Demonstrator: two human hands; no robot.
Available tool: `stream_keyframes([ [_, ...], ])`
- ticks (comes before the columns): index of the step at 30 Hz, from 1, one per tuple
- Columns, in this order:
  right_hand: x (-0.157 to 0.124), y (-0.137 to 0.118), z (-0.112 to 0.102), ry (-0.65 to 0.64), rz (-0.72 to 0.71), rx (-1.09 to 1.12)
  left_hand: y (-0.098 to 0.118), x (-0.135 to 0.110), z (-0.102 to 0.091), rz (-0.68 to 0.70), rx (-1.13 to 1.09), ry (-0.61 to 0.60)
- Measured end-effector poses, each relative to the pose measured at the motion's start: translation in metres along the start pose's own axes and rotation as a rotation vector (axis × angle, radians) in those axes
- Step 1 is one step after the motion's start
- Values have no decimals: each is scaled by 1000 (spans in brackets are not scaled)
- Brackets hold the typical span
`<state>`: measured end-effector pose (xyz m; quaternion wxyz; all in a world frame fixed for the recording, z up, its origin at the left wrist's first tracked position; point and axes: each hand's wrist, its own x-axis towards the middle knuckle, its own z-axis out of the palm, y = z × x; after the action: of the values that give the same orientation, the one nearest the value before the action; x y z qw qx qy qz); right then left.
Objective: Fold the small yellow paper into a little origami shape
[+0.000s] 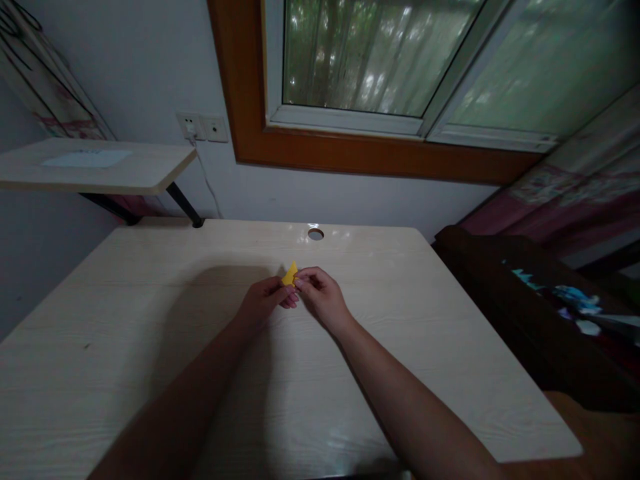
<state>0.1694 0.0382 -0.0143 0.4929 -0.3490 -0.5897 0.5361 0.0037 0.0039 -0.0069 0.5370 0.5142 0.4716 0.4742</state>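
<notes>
A small folded piece of yellow paper [290, 274] is held just above the light wooden desk [150, 347], near its middle. My left hand [265, 299] pinches the paper from the left with closed fingers. My right hand [321, 295] pinches it from the right, fingertips pressed together on its edge. Both hands meet at the paper and hide its lower part.
A round cable hole [315, 233] sits at the desk's far edge. A raised shelf [100, 167] with a white sheet stands at the back left, under wall sockets [203, 127]. A dark bed frame [525, 300] borders the desk's right side, below a window [375, 60].
</notes>
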Motion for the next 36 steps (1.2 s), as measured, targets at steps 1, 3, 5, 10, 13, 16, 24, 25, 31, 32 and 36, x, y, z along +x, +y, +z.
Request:
stream_keyframes([
  [1,0,0,0,5,7,8,0,0,0,2,2,2],
  [3,0,0,1,10,18,21,-1,0,-1,5,8,-3],
  [5,0,0,2,14,22,20,-2,1,-1,11,13,-8],
  [10,1,2,1,30,18,-33,-6,2,-3,25,-6,-26],
  [13,1,4,0,40,3,-67,-8,3,-3,28,-11,-27],
  [16,1,5,1,48,-6,-96,-10,3,-3,28,-17,-20],
  [24,0,1,3,66,9,-69,-10,3,-2,45,55,-17],
  [25,0,1,4,69,13,-59,-10,2,-3,51,61,-14],
  [31,1,2,5,77,33,-27,-13,2,-4,64,64,-22],
  [32,1,2,5,80,31,-28,-13,3,-4,63,54,-24],
  [36,2,2,1,33,18,-57,-11,3,-3,54,54,-13],
])
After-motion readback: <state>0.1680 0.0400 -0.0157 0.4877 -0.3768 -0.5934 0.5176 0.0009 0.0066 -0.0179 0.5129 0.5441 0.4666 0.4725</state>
